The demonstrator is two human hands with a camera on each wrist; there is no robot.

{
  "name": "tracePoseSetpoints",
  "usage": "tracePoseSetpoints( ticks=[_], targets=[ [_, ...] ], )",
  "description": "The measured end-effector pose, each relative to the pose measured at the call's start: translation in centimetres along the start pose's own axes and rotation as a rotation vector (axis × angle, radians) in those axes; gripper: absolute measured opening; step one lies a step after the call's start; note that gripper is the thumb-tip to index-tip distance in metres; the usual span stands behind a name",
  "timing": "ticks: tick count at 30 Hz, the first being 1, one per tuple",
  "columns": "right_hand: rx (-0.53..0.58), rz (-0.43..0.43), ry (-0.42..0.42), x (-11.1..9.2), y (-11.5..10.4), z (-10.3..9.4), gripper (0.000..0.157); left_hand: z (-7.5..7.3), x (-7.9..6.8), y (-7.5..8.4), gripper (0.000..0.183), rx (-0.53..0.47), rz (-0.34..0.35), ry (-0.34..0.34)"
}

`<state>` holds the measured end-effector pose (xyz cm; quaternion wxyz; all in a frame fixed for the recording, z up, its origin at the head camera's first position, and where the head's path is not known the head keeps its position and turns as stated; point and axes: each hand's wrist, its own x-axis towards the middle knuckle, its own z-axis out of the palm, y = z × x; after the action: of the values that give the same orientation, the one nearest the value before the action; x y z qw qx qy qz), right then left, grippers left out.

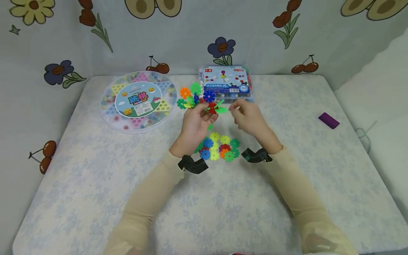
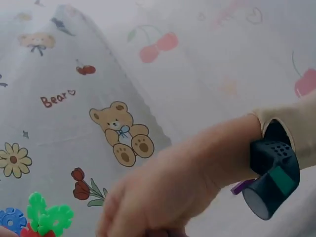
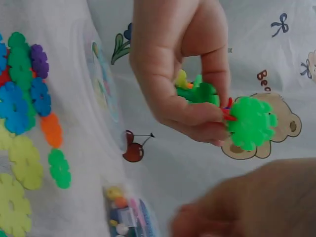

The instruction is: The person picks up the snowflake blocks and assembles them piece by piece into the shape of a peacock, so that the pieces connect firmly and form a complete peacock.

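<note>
My left hand (image 1: pixel 195 124) pinches a cluster of joined notched plastic discs (image 1: pixel 209 96) in green, orange, blue, yellow and red. In the right wrist view that hand (image 3: pixel 168 69) curls its fingers round the cluster, and a green disc (image 3: pixel 252 123) stands out past the fingertips. To the right of the cluster, a small gap away, is my right hand (image 1: pixel 248 117) with bent fingers. It looks blurred in the right wrist view. A dark red sliver (image 2: pixel 167 233) shows under it in the left wrist view; whether it holds anything is unclear. Loose notched discs (image 1: pixel 214 155) lie below both hands.
A round, clear-lidded board game box (image 1: pixel 138 124) stands at the back left. Behind the hands is a clear case (image 1: pixel 227 79) with a blue label and small coloured pieces. A purple roll (image 1: pixel 329 120) lies far right. Patterned cloth (image 1: pixel 188 39) hangs along the table's back edge.
</note>
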<state>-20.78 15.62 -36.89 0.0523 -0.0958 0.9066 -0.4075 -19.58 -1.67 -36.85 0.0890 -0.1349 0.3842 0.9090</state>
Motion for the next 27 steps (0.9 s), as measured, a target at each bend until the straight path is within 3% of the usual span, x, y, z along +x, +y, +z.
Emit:
tracePoseSetpoints(
  ticks=[3, 5, 6, 10, 13, 16, 22, 27],
  targets=[
    [-0.223, 0.008, -0.320, 0.5, 0.9, 1.4, 0.034, 0.2, -0.2, 0.0, 0.010, -0.005, -0.025, -0.005],
    [-0.280, 0.004, -0.451, 0.8, 1.4, 2.4, 0.042, 0.3, -0.4, -0.2, 0.018, 0.045, 0.032, -0.026],
    [-0.284, 0.005, -0.478, 0.9, 1.7, 2.8, 0.044, 0.4, -0.5, -0.3, 0.021, 0.072, 0.064, -0.038],
    [-0.266, 0.002, -0.454, 1.0, 2.5, 3.6, 0.037, 0.7, -0.8, -0.6, 0.025, 0.162, 0.164, -0.083],
    [-0.239, -0.015, -0.443, 1.1, 3.0, 3.8, 0.030, 0.7, -0.9, -0.7, 0.023, 0.182, 0.171, -0.105],
    [-0.236, -0.039, -0.458, 1.1, 3.1, 3.8, 0.030, 0.6, -1.0, -0.6, 0.017, 0.163, 0.146, -0.141],
    [-0.213, -0.068, -0.472, 0.9, 2.8, 3.7, 0.041, 0.5, -1.1, -0.2, 0.004, 0.032, 0.018, -0.210],
    [-0.169, -0.062, -0.506, 1.2, 2.9, 3.5, 0.024, 0.4, -1.1, -0.1, 0.007, -0.016, 0.002, -0.230]
  ],
)
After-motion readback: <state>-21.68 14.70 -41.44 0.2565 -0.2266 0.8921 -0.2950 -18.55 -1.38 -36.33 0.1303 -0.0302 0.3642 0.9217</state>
